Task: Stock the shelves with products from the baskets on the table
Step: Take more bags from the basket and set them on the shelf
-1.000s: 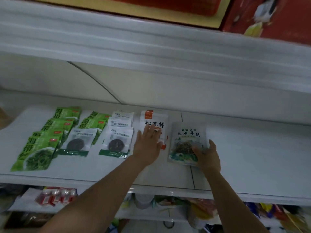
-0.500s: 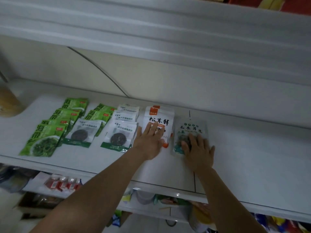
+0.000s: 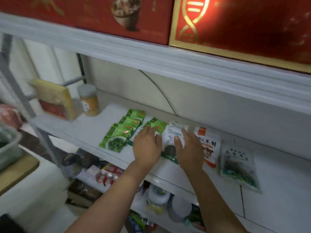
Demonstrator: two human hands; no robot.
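Note:
Flat product packets lie in rows on the white shelf (image 3: 87,130). Green seaweed packets (image 3: 117,140) are at the left, white packets with a dark disc (image 3: 174,133) in the middle. A white and orange pouch (image 3: 209,145) and a clear green-printed packet (image 3: 239,167) lie to the right. My left hand (image 3: 146,145) rests with straight fingers on the packets left of the white stack. My right hand (image 3: 188,148) lies flat over the white stack's right side, fingers spread. Neither hand holds anything.
A yellow packet (image 3: 53,98) and a jar with orange contents (image 3: 88,100) stand at the shelf's left end. Red boxes (image 3: 235,22) sit on the shelf above. Lower shelves hold jars and packets (image 3: 107,175). A grey basket (image 3: 10,145) sits on a table at the left.
Both hands moved left, off the white-orange pouch and the clear green packet, onto the white packets with the dark disc. The camera swung left and up.

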